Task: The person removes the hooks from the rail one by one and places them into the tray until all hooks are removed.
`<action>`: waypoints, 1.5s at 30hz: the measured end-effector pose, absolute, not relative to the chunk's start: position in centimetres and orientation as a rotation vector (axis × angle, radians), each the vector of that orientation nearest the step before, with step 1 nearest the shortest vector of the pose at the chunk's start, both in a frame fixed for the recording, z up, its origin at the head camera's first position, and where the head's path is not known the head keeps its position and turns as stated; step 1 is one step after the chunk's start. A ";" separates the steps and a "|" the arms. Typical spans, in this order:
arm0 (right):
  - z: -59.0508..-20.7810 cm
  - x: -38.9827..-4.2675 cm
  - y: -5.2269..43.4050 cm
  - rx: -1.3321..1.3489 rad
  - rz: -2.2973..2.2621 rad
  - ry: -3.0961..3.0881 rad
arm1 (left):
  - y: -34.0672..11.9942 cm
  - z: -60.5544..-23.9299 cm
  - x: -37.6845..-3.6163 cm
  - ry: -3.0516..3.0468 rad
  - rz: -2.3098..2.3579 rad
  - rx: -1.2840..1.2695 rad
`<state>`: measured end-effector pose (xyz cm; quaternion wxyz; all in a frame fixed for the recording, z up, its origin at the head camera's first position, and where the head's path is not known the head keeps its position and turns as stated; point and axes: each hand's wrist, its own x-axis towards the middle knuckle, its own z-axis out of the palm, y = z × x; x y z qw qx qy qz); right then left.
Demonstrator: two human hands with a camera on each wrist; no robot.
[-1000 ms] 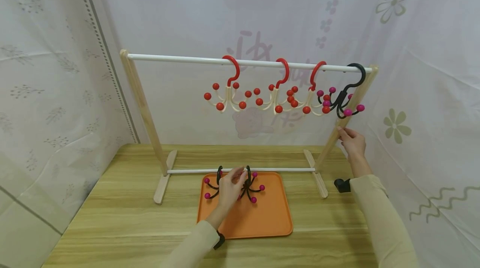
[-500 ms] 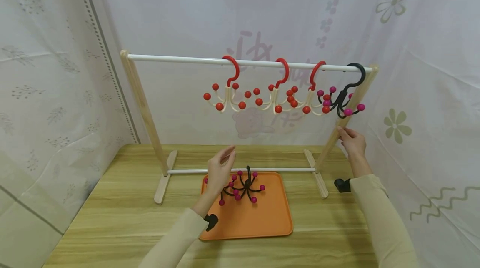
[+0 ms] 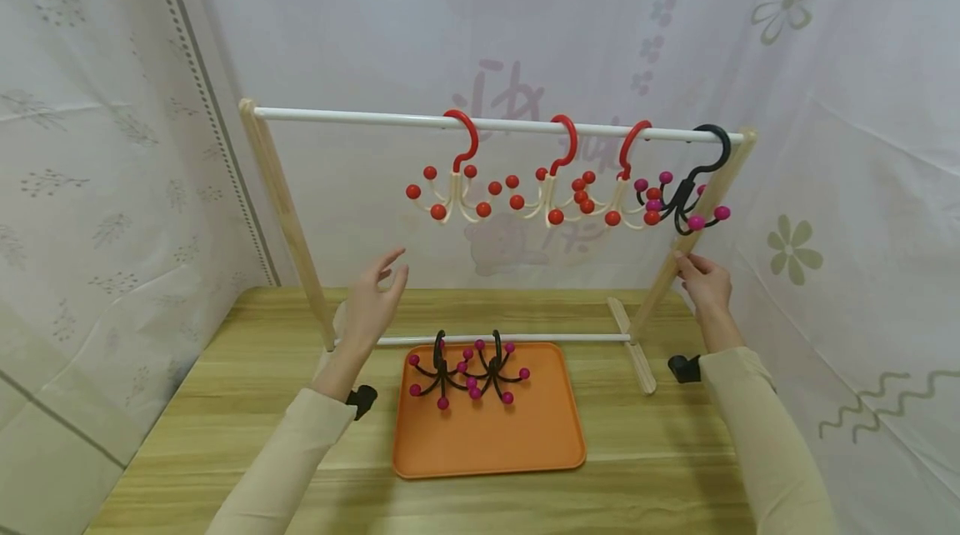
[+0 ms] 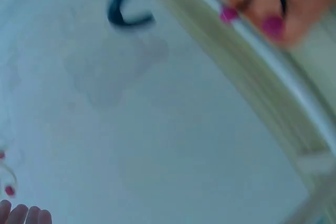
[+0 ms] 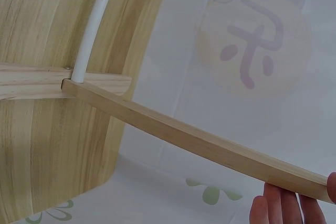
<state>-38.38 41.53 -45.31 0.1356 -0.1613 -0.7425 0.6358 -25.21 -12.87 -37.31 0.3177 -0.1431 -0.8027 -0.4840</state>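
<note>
In the head view my left hand (image 3: 372,302) is in the air to the left of the orange tray (image 3: 491,443), fingers extended and holding nothing. Only its fingertips (image 4: 31,215) show in the left wrist view. Two black hooks with magenta ball tips, a left one (image 3: 442,375) and a right one (image 3: 493,367), lie side by side on the tray, arms overlapping. My right hand (image 3: 705,289) pinches the right wooden post (image 3: 660,295) of the rack, fingers on one side and thumb on the other in the right wrist view.
From the white top bar (image 3: 352,116) hang three red-and-cream ball hooks (image 3: 457,193) and one black hook (image 3: 681,197) at the right end. The left post (image 3: 288,222) stands near my left hand. A white lower bar (image 3: 570,338) runs behind the tray above the wooden table (image 3: 645,452).
My left hand has let go of the hooks on the tray and moved up and left into the air. My right hand stays on the post.
</note>
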 end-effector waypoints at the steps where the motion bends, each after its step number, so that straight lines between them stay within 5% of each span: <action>1: -45.0 -38.2 41.2 -0.493 1.821 -2.171 | -13.6 -37.1 -25.4 -2.113 -1.237 -0.375; 6: -44.2 -37.5 40.8 -0.466 1.831 -2.146 | -17.0 -35.7 -26.1 -2.014 -1.004 -0.350; 14: -36.8 -30.7 33.9 -0.580 1.690 -2.270 | -21.0 -33.9 -26.9 -1.885 -0.848 -0.205; 29: -42.9 -36.5 39.9 -0.461 1.826 -2.173 | -23.9 -33.1 -27.4 -2.406 -1.149 0.145; 38: -36.6 -30.5 34.0 -0.539 1.696 -2.284 | -24.5 -32.8 -28.0 -2.436 -1.128 0.197; 45: -36.7 -30.3 33.6 -0.529 1.624 -2.326 | -24.7 -33.1 -28.2 -2.405 -1.032 0.210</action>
